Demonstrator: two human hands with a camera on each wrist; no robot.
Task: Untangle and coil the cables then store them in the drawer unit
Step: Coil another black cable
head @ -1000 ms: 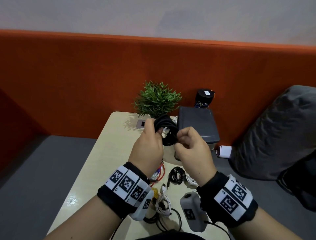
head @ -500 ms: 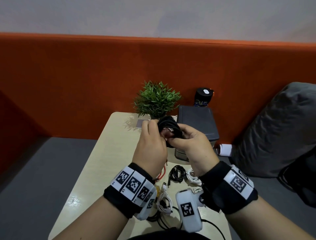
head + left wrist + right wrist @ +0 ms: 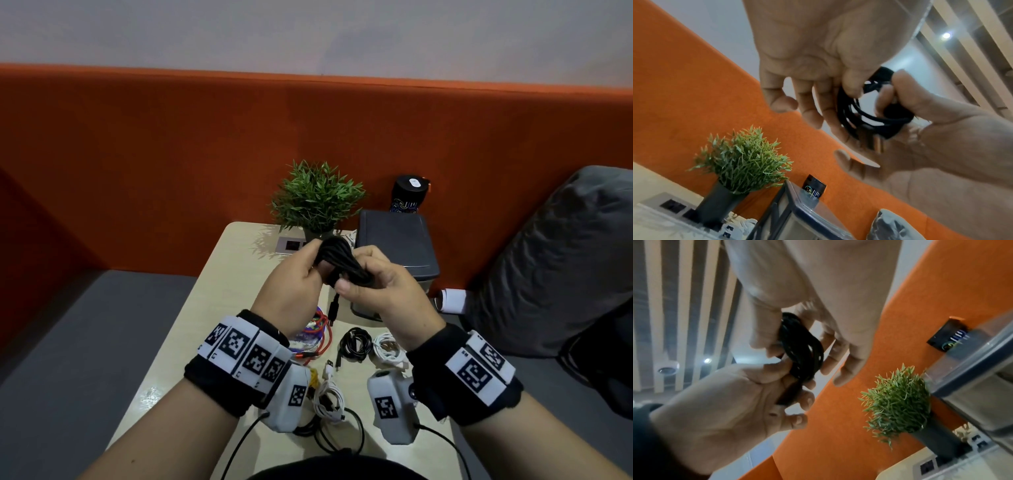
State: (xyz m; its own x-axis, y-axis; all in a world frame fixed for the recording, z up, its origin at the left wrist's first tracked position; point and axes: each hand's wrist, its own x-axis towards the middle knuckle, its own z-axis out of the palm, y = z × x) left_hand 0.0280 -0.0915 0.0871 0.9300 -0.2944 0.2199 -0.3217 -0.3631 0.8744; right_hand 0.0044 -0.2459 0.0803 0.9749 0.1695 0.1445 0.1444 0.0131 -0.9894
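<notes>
Mid-frame above the table [image 3: 219, 294], left hand [image 3: 294, 287] pinches black cable coil [image 3: 337, 255] to keep loops together while right hand [image 3: 383, 291] grips it, likely tucking the dangling plug end [image 3: 333, 310]; drawer unit [image 3: 397, 240] upper right.

Potted plant [image 3: 317, 202] stands at the table's [image 3: 219, 294] far edge; drawer unit [image 3: 397, 243] just right of it; cylindrical can [image 3: 409, 193] behind the unit; coiled cables [image 3: 356, 344] lie nearer.
</notes>
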